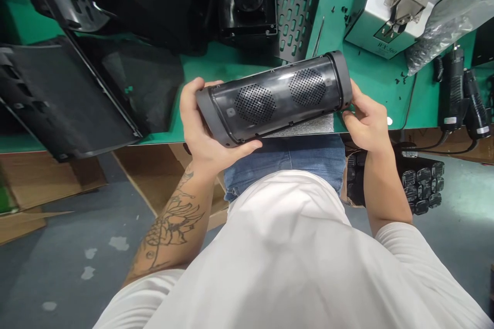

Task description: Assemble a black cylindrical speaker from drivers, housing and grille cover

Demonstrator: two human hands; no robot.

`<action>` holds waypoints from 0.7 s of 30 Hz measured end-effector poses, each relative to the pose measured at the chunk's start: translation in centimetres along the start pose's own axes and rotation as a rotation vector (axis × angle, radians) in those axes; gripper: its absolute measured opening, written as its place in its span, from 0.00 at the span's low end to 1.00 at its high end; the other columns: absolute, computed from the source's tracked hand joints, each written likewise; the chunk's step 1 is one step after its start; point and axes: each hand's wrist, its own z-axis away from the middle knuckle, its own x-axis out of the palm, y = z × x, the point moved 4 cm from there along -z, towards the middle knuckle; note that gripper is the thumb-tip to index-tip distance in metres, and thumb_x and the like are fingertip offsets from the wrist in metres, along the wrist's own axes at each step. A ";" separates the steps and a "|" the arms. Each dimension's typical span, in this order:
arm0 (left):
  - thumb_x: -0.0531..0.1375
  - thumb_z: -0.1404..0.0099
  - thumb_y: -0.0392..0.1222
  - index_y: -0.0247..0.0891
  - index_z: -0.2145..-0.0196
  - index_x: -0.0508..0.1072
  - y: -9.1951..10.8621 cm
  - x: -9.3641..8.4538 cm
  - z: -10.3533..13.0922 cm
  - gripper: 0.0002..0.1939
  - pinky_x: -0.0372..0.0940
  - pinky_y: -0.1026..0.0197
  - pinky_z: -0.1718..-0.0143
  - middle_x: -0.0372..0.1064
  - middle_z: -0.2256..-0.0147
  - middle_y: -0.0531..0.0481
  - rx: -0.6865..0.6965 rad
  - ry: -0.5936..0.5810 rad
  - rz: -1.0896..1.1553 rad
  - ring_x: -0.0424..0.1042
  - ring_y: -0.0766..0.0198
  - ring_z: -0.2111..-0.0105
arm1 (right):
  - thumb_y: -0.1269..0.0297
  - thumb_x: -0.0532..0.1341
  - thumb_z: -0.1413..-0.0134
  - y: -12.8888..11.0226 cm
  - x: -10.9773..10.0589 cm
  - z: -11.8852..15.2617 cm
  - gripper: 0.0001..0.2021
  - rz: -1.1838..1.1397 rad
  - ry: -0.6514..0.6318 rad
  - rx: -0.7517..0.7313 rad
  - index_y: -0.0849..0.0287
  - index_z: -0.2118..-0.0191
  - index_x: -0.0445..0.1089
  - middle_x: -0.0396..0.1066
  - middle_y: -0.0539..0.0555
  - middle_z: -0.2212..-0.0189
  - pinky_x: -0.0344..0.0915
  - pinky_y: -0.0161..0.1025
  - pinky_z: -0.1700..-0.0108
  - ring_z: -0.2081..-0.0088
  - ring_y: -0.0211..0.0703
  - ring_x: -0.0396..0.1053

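Speaker: a long, dark cylinder of glossy, see-through plastic, held crosswise just above the near edge of the green bench, its right end tilted a little higher than its left. Two round grilles of fine perforated mesh sit side by side behind the clear shell, each framed by a hexagonal outline. Both ends are closed by thick, matte grey caps.

The left hand is clamped on the left end, thumb under the body and fingers wrapped over the cap. The right hand is closed around the right end, fingers behind the cap and thumb at the lower edge. Both hands grip the speaker from opposite ends. A small grey pad with a rough, woven look lies on the bench edge just below it.

On the bench beyond, a curved black grille with rows of oblong slots stands near several black moulded housings. A wide, flat black panel lies on the left. On the right sits one boxy metal unit with a hinged bracket on top, partly under crinkled clear film. Two black handheld tools with cords rest at the far right. Below the bench, a tray of small black parts shows beside the knee.
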 end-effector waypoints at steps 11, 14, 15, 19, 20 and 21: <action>0.74 0.42 0.79 0.52 0.23 0.52 2.7 0.0 -0.9 0.62 0.69 0.32 0.26 0.63 0.32 0.42 -0.133 -0.016 -0.029 0.72 0.42 0.33 | 0.61 0.54 0.33 0.3 -0.2 -0.1 0.35 0.010 0.036 0.077 0.69 0.25 0.67 0.61 0.55 0.30 0.71 0.44 0.25 0.31 0.49 0.67; 0.75 0.42 0.77 0.53 0.24 0.52 2.5 0.2 -0.8 0.61 0.68 0.31 0.25 0.62 0.31 0.42 -0.150 -0.013 -0.002 0.72 0.42 0.32 | 0.60 0.55 0.31 0.6 -0.3 0.1 0.34 0.018 0.038 0.173 0.66 0.24 0.67 0.60 0.52 0.29 0.73 0.40 0.27 0.33 0.47 0.68; 0.75 0.42 0.77 0.53 0.24 0.52 2.4 0.3 -0.7 0.61 0.67 0.30 0.24 0.62 0.31 0.42 -0.161 -0.011 0.010 0.72 0.41 0.32 | 0.60 0.55 0.32 0.6 -0.3 0.2 0.35 0.000 0.040 0.179 0.66 0.23 0.67 0.62 0.52 0.31 0.75 0.41 0.30 0.35 0.46 0.69; 0.74 0.44 0.80 0.53 0.25 0.52 1.9 0.7 -0.1 0.63 0.64 0.29 0.23 0.64 0.31 0.41 -0.196 -0.019 0.045 0.71 0.40 0.31 | 0.68 0.56 0.37 0.6 -0.2 0.4 0.37 -0.111 0.080 0.103 0.66 0.23 0.69 0.68 0.51 0.37 0.79 0.37 0.39 0.45 0.42 0.74; 0.74 0.45 0.81 0.53 0.25 0.52 1.8 0.8 0.0 0.64 0.63 0.28 0.23 0.64 0.32 0.41 -0.199 -0.020 0.054 0.71 0.40 0.31 | 0.70 0.56 0.37 0.5 -0.2 0.3 0.37 -0.134 0.088 0.090 0.65 0.24 0.70 0.68 0.50 0.37 0.78 0.35 0.38 0.45 0.41 0.74; 0.74 0.46 0.82 0.53 0.25 0.51 1.6 0.8 0.1 0.64 0.63 0.28 0.23 0.64 0.32 0.41 -0.200 -0.020 0.067 0.71 0.39 0.31 | 0.72 0.56 0.37 0.5 -0.2 0.3 0.36 -0.151 0.093 0.084 0.63 0.24 0.71 0.69 0.50 0.38 0.76 0.33 0.37 0.45 0.39 0.73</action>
